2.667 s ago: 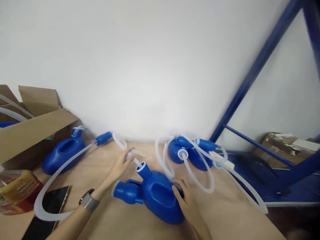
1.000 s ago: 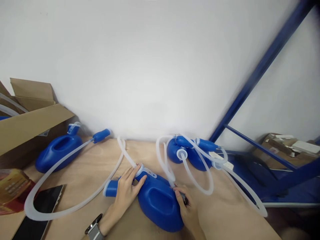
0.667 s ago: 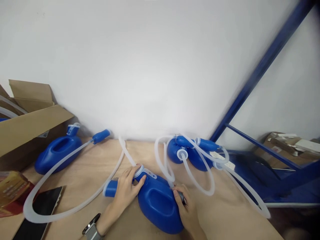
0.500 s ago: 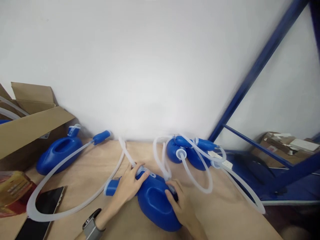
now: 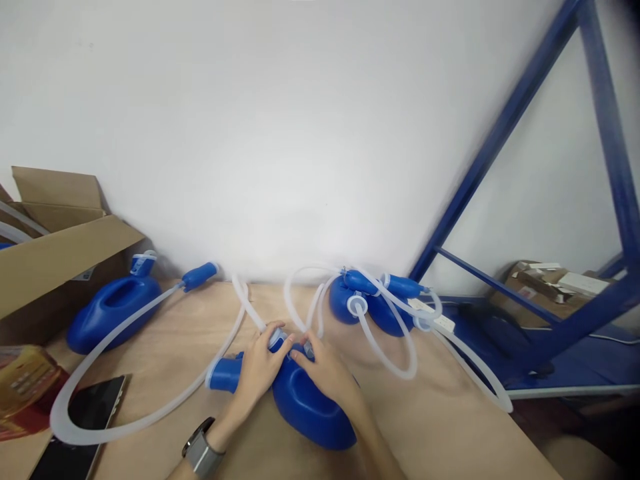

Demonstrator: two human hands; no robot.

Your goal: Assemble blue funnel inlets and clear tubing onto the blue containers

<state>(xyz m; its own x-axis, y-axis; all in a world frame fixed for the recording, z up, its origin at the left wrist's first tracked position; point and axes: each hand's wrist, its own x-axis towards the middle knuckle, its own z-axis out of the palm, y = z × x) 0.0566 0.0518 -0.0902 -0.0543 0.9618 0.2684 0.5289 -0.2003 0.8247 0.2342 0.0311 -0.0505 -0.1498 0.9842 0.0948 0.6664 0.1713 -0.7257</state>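
A blue plastic bottle (image 5: 315, 417) with a moulded handle lies on its side in front of me. My left hand (image 5: 260, 365), with a watch on its wrist, closes around the bottle's neck and its translucent collar (image 5: 277, 339). Over the top of the bottle, my right hand (image 5: 330, 377) pinches a clear fitting (image 5: 309, 348) at a tube's end, close to the neck. Whether the fitting touches the bottle is hidden by the fingers. Beside my left hand lies a blue funnel-like cup (image 5: 224, 375), partly behind the wrist. A translucent hose (image 5: 250, 308) runs up to the collar.
Another blue bottle (image 5: 113, 313) stands at left beside an open cardboard box (image 5: 65, 253). A long hose (image 5: 95, 437) loops over a phone (image 5: 75, 433), near a red-and-yellow container (image 5: 27, 390). More blue bottles (image 5: 345, 300) with tubes lie at right, by a blue metal frame (image 5: 480, 160).
My right hand has moved left and up from the bottle's right side to its neck, bringing the clear tube end along. My left hand stays at the neck. The camera view has shifted slightly.
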